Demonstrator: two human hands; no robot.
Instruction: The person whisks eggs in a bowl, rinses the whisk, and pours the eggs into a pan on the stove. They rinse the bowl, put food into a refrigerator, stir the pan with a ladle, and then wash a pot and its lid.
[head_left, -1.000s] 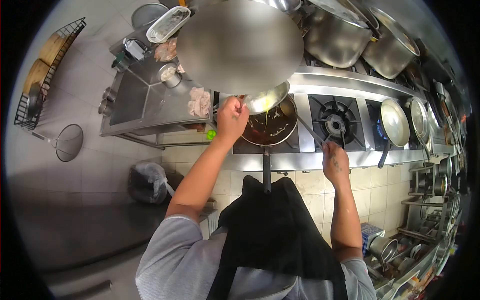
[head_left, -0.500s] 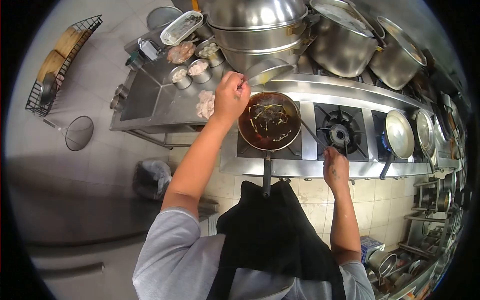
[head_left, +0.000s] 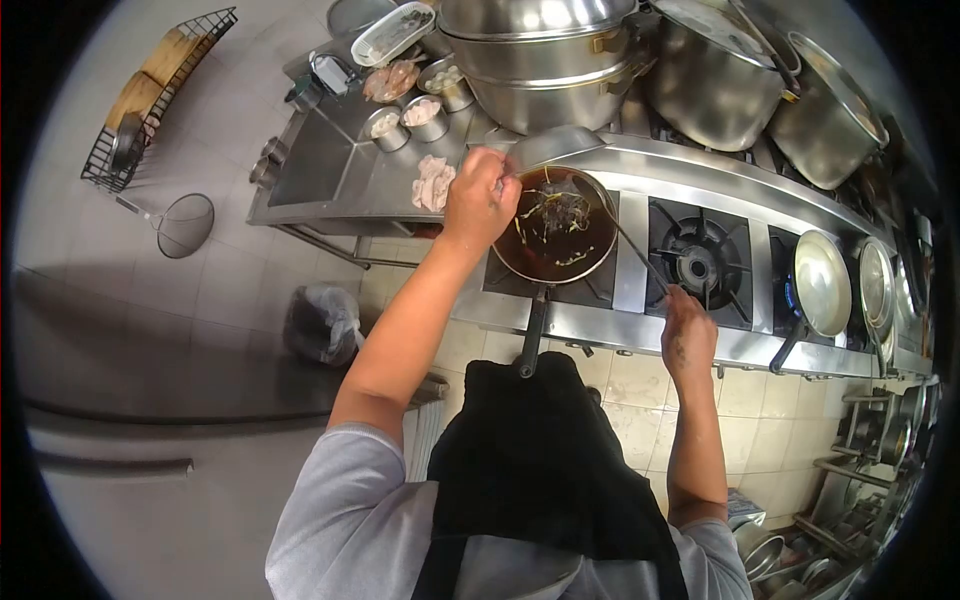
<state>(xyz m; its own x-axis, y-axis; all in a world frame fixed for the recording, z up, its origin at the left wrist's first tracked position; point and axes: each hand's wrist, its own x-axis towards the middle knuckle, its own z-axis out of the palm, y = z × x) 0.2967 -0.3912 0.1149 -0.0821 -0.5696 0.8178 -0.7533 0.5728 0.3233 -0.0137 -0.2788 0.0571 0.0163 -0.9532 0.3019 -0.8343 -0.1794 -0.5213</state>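
My left hand [head_left: 480,205] grips a metal bowl [head_left: 556,147] by its near side, tipped over the frying pan [head_left: 536,322]. In the pan lies dark brown liquid [head_left: 535,258] with pale yellow strands, which look like egg, floating in it. On the right, my right hand [head_left: 690,330] is closed round the long thin handle of a ladle [head_left: 640,252]. The ladle's far end is over the pan's right side, its shape only partly clear. The pan's black handle points toward my apron [head_left: 520,450].
Left of the pan, a steel counter [head_left: 385,192] holds raw pale meat [head_left: 433,184] and several small metal containers. A large steamer [head_left: 545,85] and stockpots [head_left: 715,80] stand behind. To the right are a bare burner [head_left: 697,265] and a pan [head_left: 822,285] over a blue flame.
The view has shifted, so the stove appears farther right. The bowl is tipped further, and the thin yellow stream below it no longer shows plainly. More pale strands lie in the liquid.
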